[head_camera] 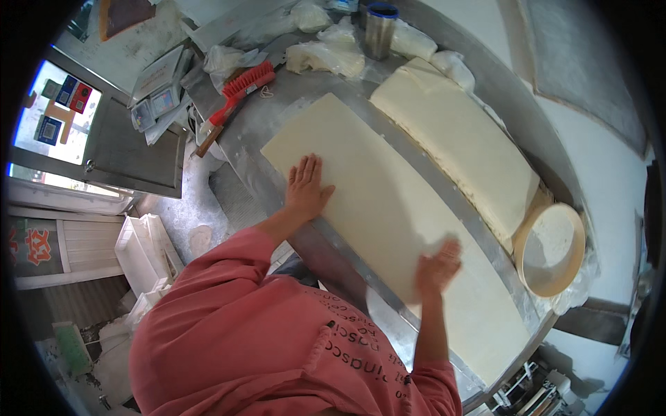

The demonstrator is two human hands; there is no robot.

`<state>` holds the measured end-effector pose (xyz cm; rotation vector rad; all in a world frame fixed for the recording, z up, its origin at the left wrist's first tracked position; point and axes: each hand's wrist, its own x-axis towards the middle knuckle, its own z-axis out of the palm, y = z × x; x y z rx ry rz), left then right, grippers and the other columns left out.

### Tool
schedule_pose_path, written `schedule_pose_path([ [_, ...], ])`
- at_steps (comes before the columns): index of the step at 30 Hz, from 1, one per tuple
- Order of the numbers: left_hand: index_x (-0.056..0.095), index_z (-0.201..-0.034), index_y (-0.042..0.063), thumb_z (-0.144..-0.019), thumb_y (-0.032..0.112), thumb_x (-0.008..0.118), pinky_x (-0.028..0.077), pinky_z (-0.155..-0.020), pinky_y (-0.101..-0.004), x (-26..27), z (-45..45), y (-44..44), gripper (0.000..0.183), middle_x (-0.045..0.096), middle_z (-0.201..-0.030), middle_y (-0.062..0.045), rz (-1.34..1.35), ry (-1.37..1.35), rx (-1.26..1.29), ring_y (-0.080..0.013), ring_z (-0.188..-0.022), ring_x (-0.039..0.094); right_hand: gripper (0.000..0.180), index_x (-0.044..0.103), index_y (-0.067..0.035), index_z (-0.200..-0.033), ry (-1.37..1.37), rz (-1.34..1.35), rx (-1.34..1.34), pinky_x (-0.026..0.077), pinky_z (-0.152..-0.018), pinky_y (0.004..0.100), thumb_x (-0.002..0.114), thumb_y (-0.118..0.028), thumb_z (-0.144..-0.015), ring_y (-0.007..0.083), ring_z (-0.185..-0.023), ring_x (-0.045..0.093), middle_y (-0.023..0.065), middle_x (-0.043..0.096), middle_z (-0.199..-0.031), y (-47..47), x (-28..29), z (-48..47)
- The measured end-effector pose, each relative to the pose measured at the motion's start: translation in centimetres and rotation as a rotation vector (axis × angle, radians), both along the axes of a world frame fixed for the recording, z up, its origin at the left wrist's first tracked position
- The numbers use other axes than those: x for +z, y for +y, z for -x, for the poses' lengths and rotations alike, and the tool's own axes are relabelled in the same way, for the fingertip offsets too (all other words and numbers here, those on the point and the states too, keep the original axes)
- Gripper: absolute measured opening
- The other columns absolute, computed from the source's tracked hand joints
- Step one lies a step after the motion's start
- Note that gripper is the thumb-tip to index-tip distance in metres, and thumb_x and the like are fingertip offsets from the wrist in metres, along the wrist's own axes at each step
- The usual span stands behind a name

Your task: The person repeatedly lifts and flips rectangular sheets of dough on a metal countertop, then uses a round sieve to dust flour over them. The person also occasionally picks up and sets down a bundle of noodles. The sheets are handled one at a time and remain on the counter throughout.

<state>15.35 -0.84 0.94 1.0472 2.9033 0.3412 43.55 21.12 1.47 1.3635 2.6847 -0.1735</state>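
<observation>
A long flat sheet of pale dough (374,192) lies across the metal work table (244,135). My left hand (308,188) rests palm down on its near edge, fingers slightly apart, holding nothing. Farther right, my right hand (438,265) is over the same sheet, blurred, with nothing seen in it; whether it touches the dough cannot be told. A thick folded slab of dough (458,140) lies along the back of the table, parallel to the sheet.
A round sieve (550,250) stands at the slab's right end. A red brush (244,86) and a wooden-handled tool (209,141) lie at the table's left end. Plastic-wrapped bundles (328,56) and a metal cup (380,32) stand at the back. White crates (145,249) are on the floor.
</observation>
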Motion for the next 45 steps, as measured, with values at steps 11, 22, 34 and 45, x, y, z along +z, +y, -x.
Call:
schedule_pose_path([
  [11,0.030,-0.136,0.002,-0.085,0.037,0.051,0.018,-0.108,-0.0480,2.0,6.4,-9.5,0.066,0.030,-0.142,-0.017,-0.097,-0.227,-0.320,-0.0329,-0.131,0.028,0.073,0.023,-0.004,-0.141,0.363,0.070,0.633,0.011,-0.110,0.0493,0.047,-0.044,-0.086,0.0255,-0.138,0.016,0.0128,0.021,-0.148,-8.2,-1.8,38.9],
  [22,0.026,-0.141,0.010,-0.086,0.043,0.048,0.012,-0.110,-0.0479,2.7,13.6,0.8,0.068,0.018,-0.147,-0.016,0.068,-0.187,-0.650,-0.0338,-0.137,0.014,0.058,0.044,-0.003,-0.127,0.318,0.374,0.826,0.020,-0.106,0.0473,0.059,-0.023,-0.076,0.0294,-0.130,0.030,0.0144,0.037,-0.137,-6.5,2.0,22.7],
  [34,0.036,-0.136,0.014,-0.086,0.038,0.049,0.019,-0.107,-0.0494,4.0,17.4,26.7,0.057,0.030,-0.144,-0.009,-0.205,0.066,-0.978,-0.0264,-0.134,0.024,0.037,0.056,0.002,-0.102,0.207,-0.281,-0.637,0.043,-0.084,0.0467,0.056,-0.024,-0.076,0.0397,-0.098,0.052,0.0240,0.058,-0.098,25.5,0.9,1.5],
  [45,0.047,-0.125,0.008,-0.081,0.036,0.058,0.025,-0.102,-0.0530,2.5,23.8,35.4,0.054,0.035,-0.136,-0.018,-0.320,0.400,-0.334,-0.0364,-0.127,0.030,0.022,0.053,-0.003,-0.093,0.319,-0.345,-0.635,0.045,-0.071,0.0460,0.052,-0.019,-0.079,0.0357,-0.082,0.057,0.0195,0.059,-0.090,26.4,2.5,2.6],
])
